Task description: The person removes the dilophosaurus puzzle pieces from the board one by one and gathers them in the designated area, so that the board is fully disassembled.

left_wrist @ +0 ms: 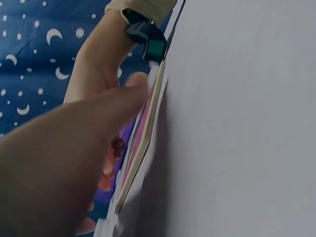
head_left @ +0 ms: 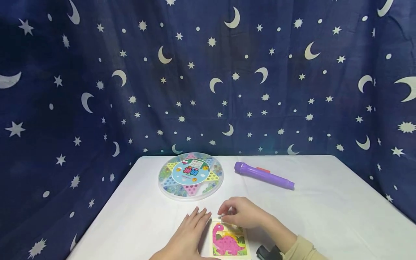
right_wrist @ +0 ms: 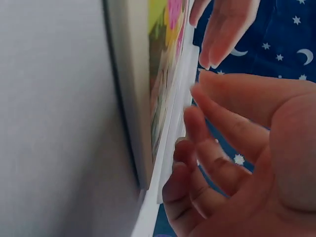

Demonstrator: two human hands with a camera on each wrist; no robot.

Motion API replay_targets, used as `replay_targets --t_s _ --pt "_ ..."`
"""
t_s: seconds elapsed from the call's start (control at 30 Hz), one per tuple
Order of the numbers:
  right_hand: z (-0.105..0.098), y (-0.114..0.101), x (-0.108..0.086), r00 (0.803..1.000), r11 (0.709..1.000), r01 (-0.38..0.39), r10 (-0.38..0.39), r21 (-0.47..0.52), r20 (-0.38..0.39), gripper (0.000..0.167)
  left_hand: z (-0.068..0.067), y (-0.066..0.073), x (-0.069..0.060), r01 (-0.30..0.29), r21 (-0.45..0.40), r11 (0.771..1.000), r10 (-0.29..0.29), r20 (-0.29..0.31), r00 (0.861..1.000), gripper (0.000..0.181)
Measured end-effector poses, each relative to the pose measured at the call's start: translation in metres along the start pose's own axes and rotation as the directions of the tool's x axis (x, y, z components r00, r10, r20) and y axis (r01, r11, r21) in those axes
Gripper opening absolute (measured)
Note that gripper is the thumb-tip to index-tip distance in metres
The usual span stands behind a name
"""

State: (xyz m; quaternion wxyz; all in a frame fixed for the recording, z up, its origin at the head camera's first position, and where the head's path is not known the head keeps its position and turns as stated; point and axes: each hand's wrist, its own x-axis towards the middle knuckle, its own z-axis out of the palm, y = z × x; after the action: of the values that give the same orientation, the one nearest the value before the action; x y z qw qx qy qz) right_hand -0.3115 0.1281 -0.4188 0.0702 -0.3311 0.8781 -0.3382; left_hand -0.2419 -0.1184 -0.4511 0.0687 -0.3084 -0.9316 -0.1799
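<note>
A small square jigsaw puzzle (head_left: pixel 228 242) with a pink dinosaur picture in a pale frame lies near the table's front edge. Along its left side rests my left hand (head_left: pixel 188 234), fingers straight and pointing away; the left wrist view has its thumb (left_wrist: pixel 116 106) by the frame's edge. Over the puzzle's upper right corner hovers my right hand (head_left: pixel 243 213), fingers loosely bent. In the right wrist view its fingers (right_wrist: pixel 207 158) curve beside the puzzle (right_wrist: pixel 160 89), and nothing shows between fingertips and thumb. Part of the picture's top is hidden under that hand.
A round, clear Chinese checkers box (head_left: pixel 191 177) with marbles sits at the back left. A purple toy microphone (head_left: pixel 264 176) lies at the back right. The white table (head_left: pixel 312 216) is backed by a dark blue curtain (head_left: pixel 208 90) with moons and stars.
</note>
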Motion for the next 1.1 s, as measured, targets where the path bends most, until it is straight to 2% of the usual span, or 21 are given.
replay_targets --t_s 0.1,0.23,0.3,0.4,0.47,0.6,0.77,0.93,1.1 --pt "0.004 -0.004 0.002 0.999 1.0 0.026 -0.026 -0.017 0.031 0.006 0.003 -0.001 -0.004 -0.109 0.053 0.993 0.114 -0.088 0.99 0.103" --pt "0.005 -0.01 0.003 0.999 0.998 0.04 -0.038 -0.042 0.039 0.01 0.003 0.002 -0.006 -0.233 0.098 0.968 0.248 -0.201 0.948 0.072" --pt "0.005 -0.012 0.002 0.999 0.998 0.034 -0.032 -0.053 0.042 0.01 0.002 0.004 -0.006 -0.285 0.115 0.951 0.305 -0.221 0.927 0.059" --pt "0.003 -0.014 0.002 0.999 0.997 0.029 -0.025 -0.073 0.048 0.01 0.0 0.009 -0.006 -0.331 0.153 0.931 0.359 -0.219 0.907 0.049" --pt "0.002 -0.014 0.001 0.999 0.996 0.02 -0.016 -0.086 0.052 0.011 -0.001 0.012 -0.006 -0.347 0.171 0.922 0.378 -0.203 0.903 0.049" --pt "0.0 -0.014 0.0 0.998 0.996 0.002 0.004 -0.094 0.062 0.013 0.001 0.015 -0.005 -0.364 0.169 0.916 0.391 -0.171 0.904 0.048" --pt "0.003 -0.012 -0.002 0.996 0.997 -0.013 0.019 -0.072 0.087 0.015 0.001 0.012 -0.005 -0.4 0.165 0.902 0.423 -0.139 0.896 0.044" --pt "0.003 -0.014 -0.002 0.993 0.998 -0.031 0.037 -0.051 0.109 0.017 -0.002 0.006 -0.004 -0.426 0.088 0.901 0.434 -0.134 0.891 0.042" --pt "0.004 -0.016 -0.003 0.992 0.997 -0.022 0.031 -0.072 0.121 0.02 0.0 0.001 -0.002 -0.428 0.021 0.904 0.425 -0.171 0.889 0.04"
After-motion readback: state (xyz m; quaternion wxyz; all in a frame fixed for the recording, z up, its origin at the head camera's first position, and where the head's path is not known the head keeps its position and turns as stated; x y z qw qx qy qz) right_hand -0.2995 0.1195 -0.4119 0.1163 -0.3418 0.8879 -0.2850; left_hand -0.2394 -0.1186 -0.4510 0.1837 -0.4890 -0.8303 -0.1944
